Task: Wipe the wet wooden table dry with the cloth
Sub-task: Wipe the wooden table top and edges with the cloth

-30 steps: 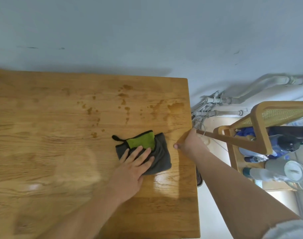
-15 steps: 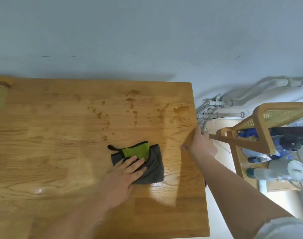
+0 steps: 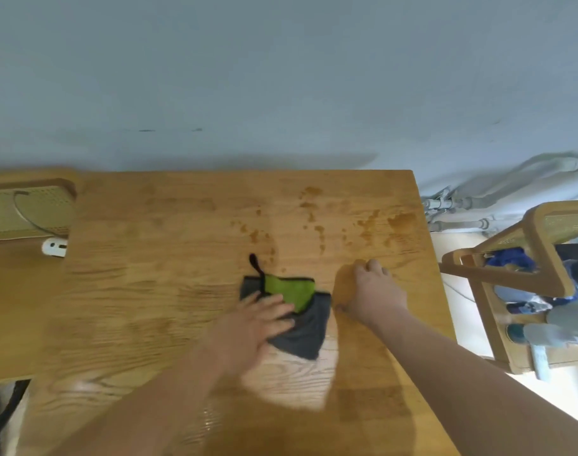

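Wooden tabletop (image 3: 149, 291) sits vs a blue wall. We press our left hand (image 3: 258, 324) flat, fingers spread, on the grey-green cloth (image 3: 301, 330) to mop; right hand (image 3: 376, 294), loosely curled & empty, braces beside it. Wet spots (image 3: 317, 225) remain beyond.

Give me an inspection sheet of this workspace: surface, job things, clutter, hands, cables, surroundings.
Surface: wooden table, dark wet spots toward the far right corner, glare near the front edge.
Job's things: grey and green cloth lying flat, black loop pointing away.
Clutter: nothing seen on the table.
Hands: left hand flat on the cloth, fingers spread; right hand loosely curled beside the cloth, holding nothing.
Cables: dark cord hanging at lower left.
Surroundings: cane chair at right with bottles behind it, pipes along the wall, a second cane chair at left.
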### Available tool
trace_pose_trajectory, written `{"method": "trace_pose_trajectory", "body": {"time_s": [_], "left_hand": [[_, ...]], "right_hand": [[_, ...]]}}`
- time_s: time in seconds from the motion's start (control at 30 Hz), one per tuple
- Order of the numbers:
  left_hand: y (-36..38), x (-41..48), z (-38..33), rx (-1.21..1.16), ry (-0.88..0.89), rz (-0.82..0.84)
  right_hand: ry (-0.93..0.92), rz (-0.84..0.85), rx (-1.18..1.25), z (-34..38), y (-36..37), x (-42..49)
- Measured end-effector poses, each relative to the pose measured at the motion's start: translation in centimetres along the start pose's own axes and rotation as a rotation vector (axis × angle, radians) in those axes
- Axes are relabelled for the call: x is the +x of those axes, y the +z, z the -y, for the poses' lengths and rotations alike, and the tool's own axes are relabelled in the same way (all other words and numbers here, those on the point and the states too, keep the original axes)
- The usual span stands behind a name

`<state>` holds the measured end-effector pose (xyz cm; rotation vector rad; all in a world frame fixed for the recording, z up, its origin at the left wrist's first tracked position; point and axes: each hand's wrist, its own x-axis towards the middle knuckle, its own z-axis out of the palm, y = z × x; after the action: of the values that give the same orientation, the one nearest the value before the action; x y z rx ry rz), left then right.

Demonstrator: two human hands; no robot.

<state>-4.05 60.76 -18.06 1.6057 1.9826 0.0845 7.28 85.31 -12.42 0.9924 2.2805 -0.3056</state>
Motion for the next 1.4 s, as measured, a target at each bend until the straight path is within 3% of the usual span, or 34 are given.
{"method": "trace_pose_trajectory", "body": {"time_s": [0.13,0.23,0.4,0.5,0.6,0.7,0.8,0.93,1.0,1.1,1.17,1.23,1.3,1.4], "left_hand": [[-0.1,-0.4,2.4,-0.126,-0.342,-0.228],[0.9,-0.4,0.0,-0.019,-0.315,-0.214],[-1.7,-0.7,4.3,0.157,-0.136,-0.014],[-3.6,0.8,6.4,0.074,-0.335,-0.110],[-3.0,1.8,3.8,-0.059,-0.478,-0.186],[-1.4,1.0,2.3,-0.011,-0.328,-0.228],[-2.8,0.1,6.1,0.137,-0.149,-0.164],[-5.4,1.3,9.0,0.029,-0.458,-0.199],[-5.1,1.7,7.5,-0.006,-0.511,-0.206],[-4.6,1.4,6.2,0.110,-0.277,-0.144],[-5.7,1.2,8.5,0.180,-0.106,-0.078],[-6.9,1.7,12.0,0.227,-0.056,-0.067],[-8.2,3.1,14.8,0.179,-0.168,-0.147],[-9.4,6.6,14.6,-0.074,-0.470,-0.292]], "right_hand": [[-0.118,-0.053,-0.121,3.6,1.4,0.0],[-0.317,-0.132,-0.246,5.5,2.6,0.1],[-0.338,-0.130,-0.331,6.3,2.0,0.4],[-0.291,-0.068,-0.346,6.1,1.6,0.1],[-0.312,-0.048,-0.367,6.4,1.2,0.2],[-0.345,-0.065,-0.301,7.4,-0.4,0.8],[-0.349,-0.049,-0.230,8.9,-2.2,1.6],[-0.315,-0.032,-0.210,10.7,-2.7,3.0],[-0.333,-0.072,-0.251,11.4,-2.3,3.7],[-0.386,-0.123,-0.345,12.0,-1.9,4.9],[-0.390,-0.117,-0.372,12.1,-1.7,5.3],[-0.383,-0.108,-0.361,12.1,-1.5,5.4],[-0.372,-0.089,-0.303,12.0,-1.5,5.4],[-0.359,-0.063,-0.268,12.2,-1.8,5.4]]}}
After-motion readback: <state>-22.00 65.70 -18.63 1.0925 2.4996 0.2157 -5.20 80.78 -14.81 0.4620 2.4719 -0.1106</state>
